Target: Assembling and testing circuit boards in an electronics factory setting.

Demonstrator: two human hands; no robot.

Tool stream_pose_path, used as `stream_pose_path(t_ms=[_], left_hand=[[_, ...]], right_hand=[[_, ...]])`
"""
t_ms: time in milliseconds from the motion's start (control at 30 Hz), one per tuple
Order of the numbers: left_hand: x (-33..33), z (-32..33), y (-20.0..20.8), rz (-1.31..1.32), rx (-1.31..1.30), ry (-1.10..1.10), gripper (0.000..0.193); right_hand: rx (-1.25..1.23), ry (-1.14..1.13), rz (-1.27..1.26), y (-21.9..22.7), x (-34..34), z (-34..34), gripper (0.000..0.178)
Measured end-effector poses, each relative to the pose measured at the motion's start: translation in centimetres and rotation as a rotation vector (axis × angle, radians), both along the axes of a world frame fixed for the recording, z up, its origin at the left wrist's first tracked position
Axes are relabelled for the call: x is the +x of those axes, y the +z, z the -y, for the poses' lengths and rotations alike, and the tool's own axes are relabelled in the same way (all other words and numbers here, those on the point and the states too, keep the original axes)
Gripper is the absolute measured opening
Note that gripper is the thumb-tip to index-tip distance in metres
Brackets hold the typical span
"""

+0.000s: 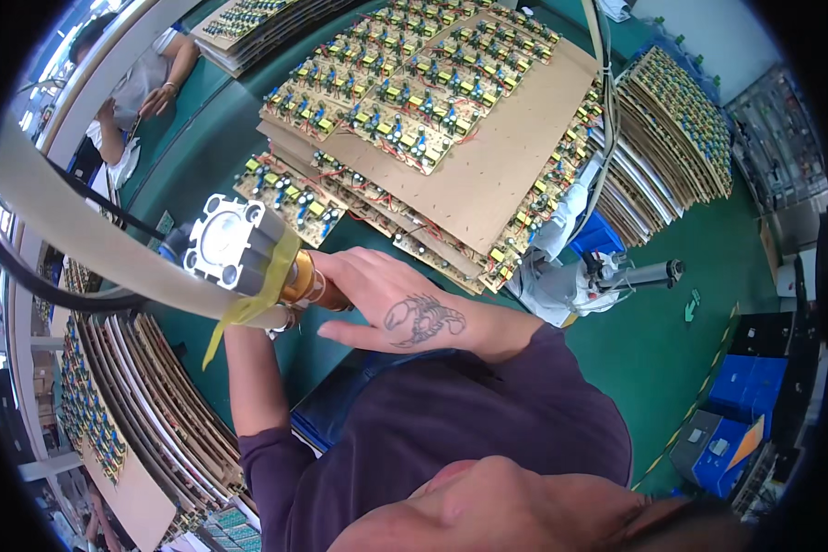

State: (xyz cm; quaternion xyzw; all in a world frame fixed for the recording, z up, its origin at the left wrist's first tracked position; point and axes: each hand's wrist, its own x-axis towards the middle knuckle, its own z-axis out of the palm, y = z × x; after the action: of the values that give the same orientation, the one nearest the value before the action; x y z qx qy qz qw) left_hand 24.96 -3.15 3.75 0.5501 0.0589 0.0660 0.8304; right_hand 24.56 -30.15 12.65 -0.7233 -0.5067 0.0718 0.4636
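My right hand [405, 299] reaches leftward, its thumb stretched out on the near side. Its other fingers go out of sight behind a gold-coloured metal cylinder [305, 279], so what they hold cannot be seen. The cylinder sits under a square silver metal block [235, 244] wrapped with yellow tape [271, 281]. My left forearm [253, 382] rises below this fixture, and the left hand is hidden behind it. Just beyond my hands lies a small panel of circuit boards [290, 198] with yellow, blue and black components.
Stacked cardboard sheets [524, 138] carry circuit boards [414, 83] with red wires. More layered board stacks stand at right [672, 138] and lower left [156, 396]. A thick pale tube [92, 230] crosses the left side. Another person [147, 83] sits at the far left. Blue bins [745, 386] stand right.
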Motion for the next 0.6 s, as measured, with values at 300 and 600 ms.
stream_pose_path(t_ms=[300,600], left_hand=[[-5.0,-0.5,1.7,0.026,0.077,0.088,0.037],[-12.5,-1.0,0.5,-0.091,0.028,0.218,0.041]], right_hand=[[-0.168,-0.299,0.37,3.4,5.0,6.6,0.061],[-0.531,-0.461,0.614,2.2,12.0,3.8,0.06]])
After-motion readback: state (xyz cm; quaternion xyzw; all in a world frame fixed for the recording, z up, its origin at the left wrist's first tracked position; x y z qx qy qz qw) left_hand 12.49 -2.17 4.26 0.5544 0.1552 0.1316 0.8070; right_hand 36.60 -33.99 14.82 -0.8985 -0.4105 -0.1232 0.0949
